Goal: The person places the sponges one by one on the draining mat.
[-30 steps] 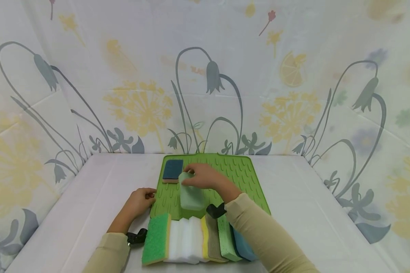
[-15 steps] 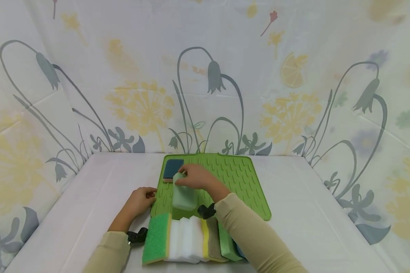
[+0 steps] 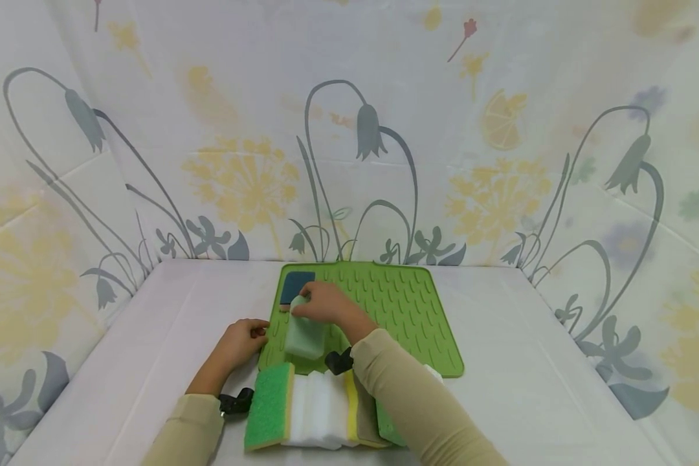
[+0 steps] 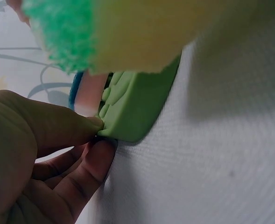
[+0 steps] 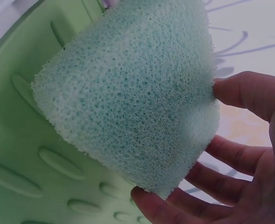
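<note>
My right hand holds a pale green porous sponge by its upper end, tilted over the left part of a green ridged mat. The right wrist view shows the thumb on one side of the sponge and the fingers on the other. At the mat's left edge, my left hand pinches the rim, thumb on top and a finger below, as the left wrist view shows. A dark blue sponge with a pinkish underside lies at the mat's far left corner, partly behind the right hand.
In front of the mat stands a row of sponges: a green and yellow one, several white ones, a brown and yellow one and a green one. My right sleeve covers the row's right end. A flower-printed cloth hangs behind.
My right hand has moved left across the mat with the pale green sponge, nearer the dark blue one. The left hand has stayed at the mat's edge.
</note>
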Demonstrator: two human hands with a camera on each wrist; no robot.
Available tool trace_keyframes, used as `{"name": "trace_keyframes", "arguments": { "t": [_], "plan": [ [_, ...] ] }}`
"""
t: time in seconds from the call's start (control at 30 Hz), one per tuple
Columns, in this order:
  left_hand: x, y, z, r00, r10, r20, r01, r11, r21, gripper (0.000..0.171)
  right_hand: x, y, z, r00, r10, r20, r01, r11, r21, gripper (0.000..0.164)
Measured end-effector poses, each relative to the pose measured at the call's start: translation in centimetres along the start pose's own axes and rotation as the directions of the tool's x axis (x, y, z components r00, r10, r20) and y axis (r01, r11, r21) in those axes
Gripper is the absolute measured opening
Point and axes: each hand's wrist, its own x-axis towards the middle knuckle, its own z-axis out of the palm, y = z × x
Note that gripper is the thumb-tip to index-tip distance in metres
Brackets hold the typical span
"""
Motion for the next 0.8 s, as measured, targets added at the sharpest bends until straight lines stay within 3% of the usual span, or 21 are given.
{"name": "trace_keyframes", "arguments": {
  "t": [0.47, 0.8],
  "plan": [
    [0.1, -0.1, 0.1, 1.000, 0.011, -0.002, -0.011, 1.000, -0.003, 0.036, 0.9, -0.8, 1.7, 0.999, 0.038, -0.009, -0.039, 0.999, -0.007, 0.048],
    [0.1, -0.2, 0.1, 1.000, 0.008, -0.005, -0.008, 1.000, -0.005, 0.035, 1.4, -1.4, 2.7, 0.998, 0.045, -0.037, -0.048, 0.996, -0.081, 0.046]
  ]
}}
